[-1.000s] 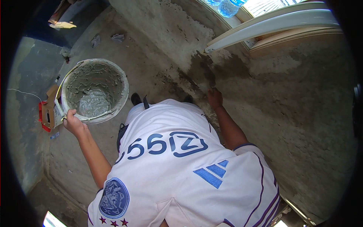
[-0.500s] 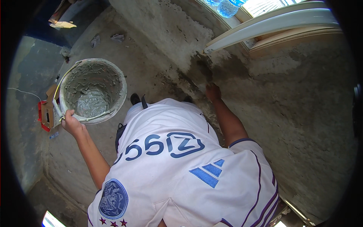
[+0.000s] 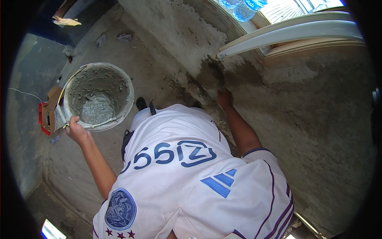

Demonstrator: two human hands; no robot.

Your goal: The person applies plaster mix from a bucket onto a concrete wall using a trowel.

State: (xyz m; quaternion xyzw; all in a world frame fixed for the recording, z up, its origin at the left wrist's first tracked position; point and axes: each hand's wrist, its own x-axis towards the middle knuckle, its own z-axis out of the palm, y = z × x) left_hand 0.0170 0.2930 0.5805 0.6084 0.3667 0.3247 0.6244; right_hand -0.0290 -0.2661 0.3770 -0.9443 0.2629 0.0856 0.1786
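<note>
My left hand (image 3: pixel 78 130) is closed on the near rim of a bucket (image 3: pixel 130 99), where its handle joins. Wet grey mortar (image 3: pixel 98 109) lies in the bottom, and more is smeared up the inner wall. The bucket tilts so that its mouth faces me. At the right, my right hand (image 3: pixel 225 98) is closed close to the concrete wall, beside a dark wet patch (image 3: pixel 217 71). Whatever its fingers hold is too dark to make out.
A pale curved bar (image 3: pixel 294 34) juts out by the window at the upper right. Plastic bottles (image 3: pixel 244 11) stand on the sill. An open cardboard box (image 3: pixel 50 109) sits left of the bucket. Crumpled scraps (image 3: pixel 124 38) lie on the concrete floor (image 3: pixel 145 65).
The whole view has shifted slightly. Both hands stay in nearly the same places, the left still gripping the bucket and the right still by the wet patch.
</note>
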